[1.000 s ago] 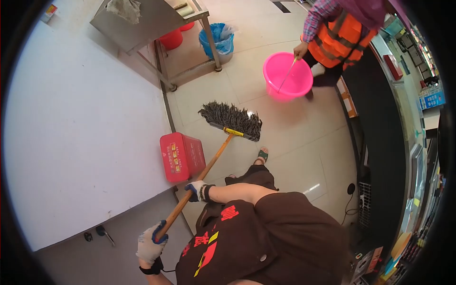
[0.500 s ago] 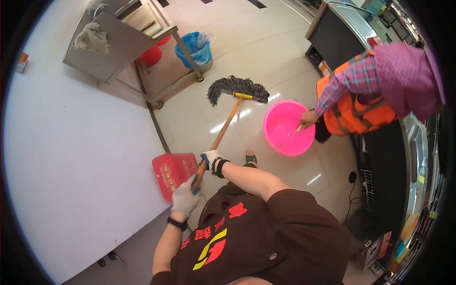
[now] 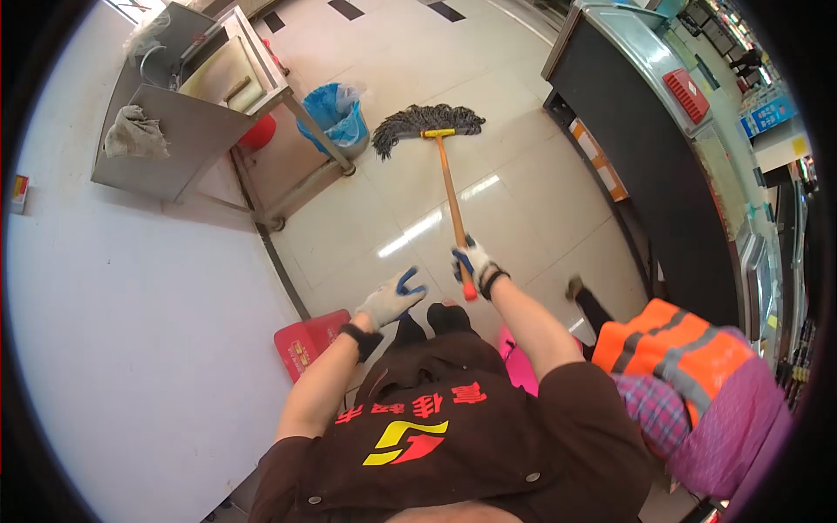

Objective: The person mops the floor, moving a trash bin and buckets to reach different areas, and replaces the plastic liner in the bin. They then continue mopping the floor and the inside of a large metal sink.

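A mop with a dark grey string head [image 3: 433, 125] lies against the tiled floor, its wooden handle [image 3: 451, 193] running back toward me. My right hand [image 3: 472, 261], in a white and blue glove, is wrapped round the handle just above its red end cap [image 3: 470, 291]. To the left of the handle and apart from it, my left hand [image 3: 392, 299], gloved the same way, holds nothing, with thumb and fingers spread. Part of a pink basin [image 3: 519, 362] shows beyond my right forearm, mostly hidden.
A person in an orange vest [image 3: 671, 349] bends close at my right. A dark counter [image 3: 641, 131] runs along the right side. A steel table [image 3: 301, 118], a blue-lined bin [image 3: 336, 122] and a red box [image 3: 309, 342] are at left, by a white panel [image 3: 131, 322].
My left hand has let go of the mop handle and opened. The handle has swung right, with my right hand near its end. The person and the pink basin now appear lower, closer beside me.
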A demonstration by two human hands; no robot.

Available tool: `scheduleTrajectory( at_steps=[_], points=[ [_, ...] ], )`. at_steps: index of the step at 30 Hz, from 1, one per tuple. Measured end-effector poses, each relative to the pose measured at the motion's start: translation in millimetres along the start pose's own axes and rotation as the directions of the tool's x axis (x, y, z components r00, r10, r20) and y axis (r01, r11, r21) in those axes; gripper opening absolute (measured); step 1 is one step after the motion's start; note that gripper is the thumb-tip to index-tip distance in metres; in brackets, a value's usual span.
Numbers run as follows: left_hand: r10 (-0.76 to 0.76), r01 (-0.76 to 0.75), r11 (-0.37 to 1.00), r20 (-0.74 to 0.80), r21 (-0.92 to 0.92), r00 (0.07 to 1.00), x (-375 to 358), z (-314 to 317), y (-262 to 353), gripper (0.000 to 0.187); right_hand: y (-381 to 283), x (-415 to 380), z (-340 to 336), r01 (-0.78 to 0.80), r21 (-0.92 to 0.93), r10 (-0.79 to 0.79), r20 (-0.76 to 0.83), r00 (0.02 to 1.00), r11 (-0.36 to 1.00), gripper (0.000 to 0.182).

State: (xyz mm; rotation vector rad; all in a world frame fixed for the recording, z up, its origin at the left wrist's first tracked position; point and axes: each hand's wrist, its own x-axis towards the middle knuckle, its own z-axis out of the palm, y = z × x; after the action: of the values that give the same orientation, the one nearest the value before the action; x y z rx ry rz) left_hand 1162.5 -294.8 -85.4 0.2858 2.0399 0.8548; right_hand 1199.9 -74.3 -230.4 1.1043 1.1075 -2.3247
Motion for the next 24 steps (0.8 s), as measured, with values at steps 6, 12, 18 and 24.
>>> scheduleTrajectory(
  at_steps=[6, 12, 18, 24],
  points=[
    [-0.357, 0.316, 0.828, 0.0, 0.464, 0.934, -16, -38, -204, 0.069, 93, -132, -93, -0.067, -0.274, 0.03, -0.139, 0.99, 0.959, 0.027],
    [-0.552, 0.484, 0.747, 0.019, 0.456, 0.833, -66, -63, -302, 0.041, 206, -255, -155, -0.072, -0.577, -0.19, -0.38, 0.905, 0.813, 0.037],
    [-0.522, 0.454, 0.821, 0.133, 0.347, 0.843, 11, -75, -308, 0.042, 181, -196, -171, 0.01, -0.284, -0.137, -0.431, 0.892, 0.959, 0.04],
    [-0.597, 0.592, 0.784, 0.032, -0.189, 0.801, 167, -129, -165, 0.025, -61, -79, -115, -0.249, -0.542, 0.073, -0.325, 0.943, 0.803, 0.058]
  ],
)
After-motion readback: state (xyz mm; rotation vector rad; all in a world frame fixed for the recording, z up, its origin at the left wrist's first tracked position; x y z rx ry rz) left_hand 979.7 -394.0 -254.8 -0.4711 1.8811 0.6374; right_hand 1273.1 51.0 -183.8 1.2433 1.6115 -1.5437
